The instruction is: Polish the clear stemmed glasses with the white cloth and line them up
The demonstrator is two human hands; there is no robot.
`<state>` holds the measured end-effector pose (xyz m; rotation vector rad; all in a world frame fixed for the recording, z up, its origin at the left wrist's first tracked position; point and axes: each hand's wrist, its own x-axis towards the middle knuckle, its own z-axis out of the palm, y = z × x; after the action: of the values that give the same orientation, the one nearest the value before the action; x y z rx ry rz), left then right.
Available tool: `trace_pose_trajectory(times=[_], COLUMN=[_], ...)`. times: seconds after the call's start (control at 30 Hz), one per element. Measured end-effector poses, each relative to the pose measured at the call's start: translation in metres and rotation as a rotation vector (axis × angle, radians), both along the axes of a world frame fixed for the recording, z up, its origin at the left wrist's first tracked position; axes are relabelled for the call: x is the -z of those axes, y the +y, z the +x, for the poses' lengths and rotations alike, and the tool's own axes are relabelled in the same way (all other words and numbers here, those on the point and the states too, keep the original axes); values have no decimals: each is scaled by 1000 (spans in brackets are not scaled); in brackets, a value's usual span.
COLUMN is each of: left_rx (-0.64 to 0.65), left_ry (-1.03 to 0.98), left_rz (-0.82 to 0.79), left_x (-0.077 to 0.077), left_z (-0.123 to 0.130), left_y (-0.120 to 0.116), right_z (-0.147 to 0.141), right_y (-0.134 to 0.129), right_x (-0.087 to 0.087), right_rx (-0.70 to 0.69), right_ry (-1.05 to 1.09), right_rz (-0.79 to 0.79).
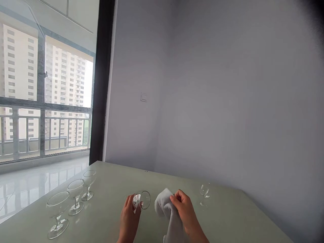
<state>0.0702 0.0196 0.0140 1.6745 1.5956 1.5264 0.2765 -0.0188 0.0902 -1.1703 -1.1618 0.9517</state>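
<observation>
My left hand (130,214) is closed around a stemmed glass (145,199), which it holds tilted over the table. One round end of the glass points to the right, and my fingers cover part of the other end. Just to the right, my right hand (184,207) pinches a white cloth (165,204) near its top, and the rest hangs down in folds. A gap separates cloth and glass.
Three stemmed glasses stand upright in a row along the left table edge: a near one (58,211), a middle one (76,195) and a far one (88,184). Another small glass (204,190) is at the right. The greenish table (113,175) meets a grey wall.
</observation>
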Motion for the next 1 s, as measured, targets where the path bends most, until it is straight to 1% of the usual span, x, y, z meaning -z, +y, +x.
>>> trace_pose_trajectory(times=[0.07, 0.13, 0.17, 0.2, 0.23, 0.3, 0.37, 0.4, 0.47, 0.5, 0.57, 0.67, 0.7, 0.73, 0.77, 0.8, 0.83, 0.9, 0.93, 0.97, 1.0], left_rx=[7, 14, 23, 34, 44, 52, 50, 56, 92, 117, 176, 256, 276, 292, 298, 292, 273, 234, 234, 252, 288], left_ry=[41, 76, 97, 122, 148, 194, 224, 231, 260, 278, 320, 393, 422, 449, 479, 514, 552, 630, 667, 695, 710], left_rz=[-17, -30, -39, -51, -66, -99, -114, -110, -97, -92, -86, -47, -23, -2, 24, 60, 108, 230, 291, 336, 355], left_x=[-1, -2, -2, -3, -4, -6, -8, -8, -10, -11, -12, -16, -17, -19, -20, -22, -23, -26, -28, -30, -32], left_z=[2, 5, 6, 7, 7, 7, 5, 4, 4, 4, 7, 9, 9, 9, 7, 6, 4, -1, -4, -7, -10], left_y=[-3, -6, -7, -9, -9, -10, -10, -10, -10, -10, -13, -18, -19, -20, -21, -21, -21, -20, -19, -18, -17], right_z=[-11, -27, -36, -44, -52, -62, -65, -64, -60, -57, -53, -49, -48, -48, -47, -46, -46, -44, -44, -42, -40], right_y=[-4, -10, -13, -17, -21, -29, -35, -37, -38, -37, -34, -26, -23, -21, -19, -17, -15, -12, -12, -12, -13], right_x=[-3, -4, -4, -4, -5, -8, -13, -15, -18, -18, -15, -2, 3, 9, 14, 18, 22, 28, 29, 29, 27], right_rx=[111, 155, 126, 69, 3, -133, -244, -295, -383, -399, -373, -312, -303, -307, -318, -324, -309, -270, -255, -254, -266], right_ry=[-46, -73, -103, -153, -229, -448, -650, -714, -767, -772, -807, -923, -928, -894, -814, -688, -523, -122, 71, 223, 307], right_rz=[76, 124, 138, 146, 154, 160, 146, 137, 122, 122, 124, 117, 120, 120, 111, 80, 26, -122, -185, -230, -249])
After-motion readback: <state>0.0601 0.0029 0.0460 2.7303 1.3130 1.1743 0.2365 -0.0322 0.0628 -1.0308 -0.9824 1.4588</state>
